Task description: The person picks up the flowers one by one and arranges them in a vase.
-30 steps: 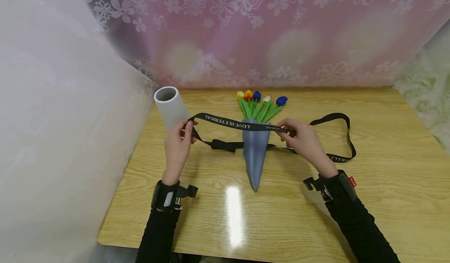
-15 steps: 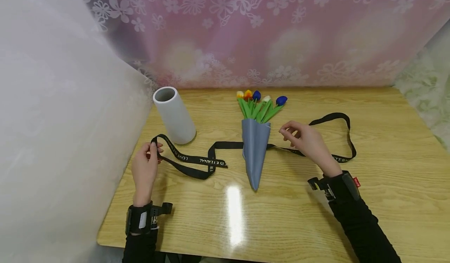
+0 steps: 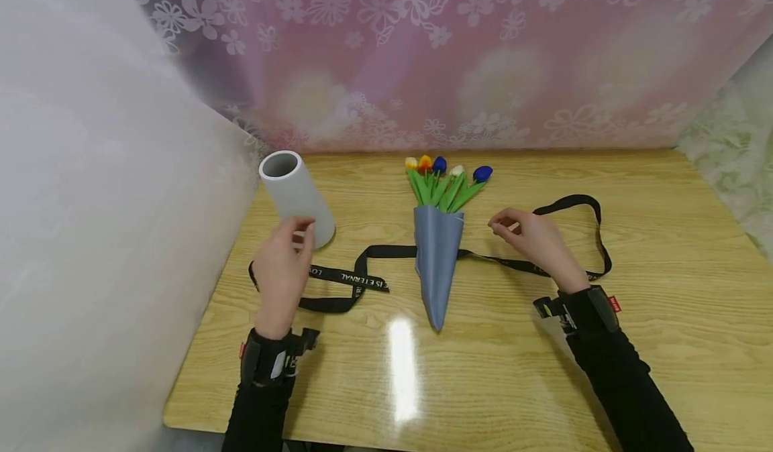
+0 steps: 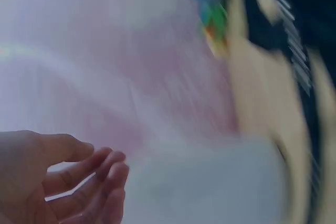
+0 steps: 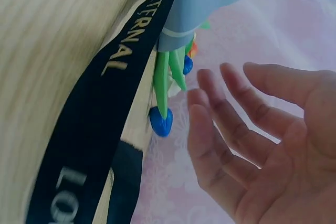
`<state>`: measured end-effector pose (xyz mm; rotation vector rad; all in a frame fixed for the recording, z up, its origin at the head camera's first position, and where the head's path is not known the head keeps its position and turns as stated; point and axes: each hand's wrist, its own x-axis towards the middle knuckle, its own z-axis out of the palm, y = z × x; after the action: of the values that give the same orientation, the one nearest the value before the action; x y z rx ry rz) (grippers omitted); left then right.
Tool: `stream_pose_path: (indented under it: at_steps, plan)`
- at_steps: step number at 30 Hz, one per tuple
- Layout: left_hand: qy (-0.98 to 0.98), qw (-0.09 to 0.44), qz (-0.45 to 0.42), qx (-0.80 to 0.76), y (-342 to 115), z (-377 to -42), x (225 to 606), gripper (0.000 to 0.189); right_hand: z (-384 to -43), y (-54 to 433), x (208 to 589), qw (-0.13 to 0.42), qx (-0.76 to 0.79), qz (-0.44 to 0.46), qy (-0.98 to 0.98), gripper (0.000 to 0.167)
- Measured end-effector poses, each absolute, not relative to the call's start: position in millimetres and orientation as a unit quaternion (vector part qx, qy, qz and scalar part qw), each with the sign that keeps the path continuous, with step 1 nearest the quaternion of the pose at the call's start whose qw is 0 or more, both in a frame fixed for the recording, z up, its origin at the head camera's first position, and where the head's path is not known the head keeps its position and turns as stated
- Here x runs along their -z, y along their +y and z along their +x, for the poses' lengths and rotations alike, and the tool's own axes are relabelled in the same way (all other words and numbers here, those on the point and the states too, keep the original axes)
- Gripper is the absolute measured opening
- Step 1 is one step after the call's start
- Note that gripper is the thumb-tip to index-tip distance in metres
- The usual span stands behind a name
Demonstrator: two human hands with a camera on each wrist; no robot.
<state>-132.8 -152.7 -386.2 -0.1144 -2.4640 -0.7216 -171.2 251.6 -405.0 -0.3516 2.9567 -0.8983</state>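
Observation:
A bouquet of several tulips [image 3: 449, 170], wrapped in grey-blue paper [image 3: 436, 264], lies on the table. Beneath its wrapping runs a black ribbon [image 3: 392, 251] with pale lettering, spread out to both sides. My left hand [image 3: 282, 271] is above the ribbon's left part, partly covering it, and overlaps the vase's lower side in the head view. In the left wrist view the thumb and fingers bend loosely around nothing. To the right of the bouquet, my right hand [image 3: 537, 241] hovers near the ribbon's right loop. Its loosely bent fingers [image 5: 226, 129] hold nothing.
A white cylindrical vase [image 3: 302, 194] stands upright at the back left. A pink floral curtain [image 3: 423, 70] borders the wooden table's [image 3: 513, 371] far edge, with white sheeting [image 3: 121, 204] along the left.
My left hand drew the ribbon left from in front of the bouquet, laid it down and let go, then moved up toward the vase. The right hand released the ribbon and shifted slightly right.

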Motion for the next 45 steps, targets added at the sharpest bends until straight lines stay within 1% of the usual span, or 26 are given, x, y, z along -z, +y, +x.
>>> stream_pose_path:
  at_steps: [2, 4, 6, 9, 12, 15, 20, 24, 29, 36, 38, 40, 45]
  plan:
    - [-0.913, 0.275, -0.093, 0.287, -128, -146, 377, 0.017, -180, 247, 406, 0.032, 0.279, -0.126, 0.952, 0.026]
    - [-0.909, 0.258, -0.144, 0.296, -103, -160, 372, 0.017, -189, 242, 408, 0.046, 0.269, -0.134, 0.953, 0.027]
    - [-0.908, 0.226, -0.187, 0.299, -78, -175, 371, 0.017, -197, 237, 411, 0.066, 0.267, -0.134, 0.952, 0.028]
    - [-0.910, 0.160, -0.231, 0.305, -46, -196, 379, 0.018, -208, 231, 415, 0.090, 0.268, -0.129, 0.950, 0.030]
    - [-0.915, 0.094, -0.246, 0.306, -23, -211, 393, 0.019, -216, 228, 422, 0.105, 0.270, -0.129, 0.948, 0.030]
    - [-0.922, 0.046, -0.249, 0.293, -10, -220, 407, 0.023, -221, 225, 429, 0.115, 0.274, -0.132, 0.946, 0.028]
    - [-0.931, 0.005, -0.239, 0.277, -4, -222, 426, 0.029, -223, 221, 438, 0.125, 0.299, -0.119, 0.938, 0.020]
    - [-0.931, -0.004, -0.225, 0.286, -7, -220, 434, 0.030, -222, 220, 441, 0.125, 0.321, -0.101, 0.933, 0.017]
    - [-0.928, -0.005, -0.225, 0.295, -11, -219, 438, 0.028, -220, 222, 436, 0.119, 0.340, -0.127, 0.924, 0.017]
    - [-0.917, -0.012, -0.227, 0.328, -13, -226, 434, 0.027, -224, 228, 428, 0.087, 0.350, -0.138, 0.922, 0.015]
    - [-0.914, -0.011, -0.230, 0.334, -12, -229, 432, 0.026, -226, 228, 427, 0.087, 0.347, -0.141, 0.923, 0.016]
    - [-0.909, -0.008, -0.238, 0.342, -11, -230, 430, 0.026, -227, 228, 427, 0.088, 0.345, -0.143, 0.924, 0.019]
    - [-0.886, -0.010, -0.267, 0.378, -8, -233, 428, 0.028, -230, 221, 425, 0.076, 0.365, -0.151, 0.915, 0.036]
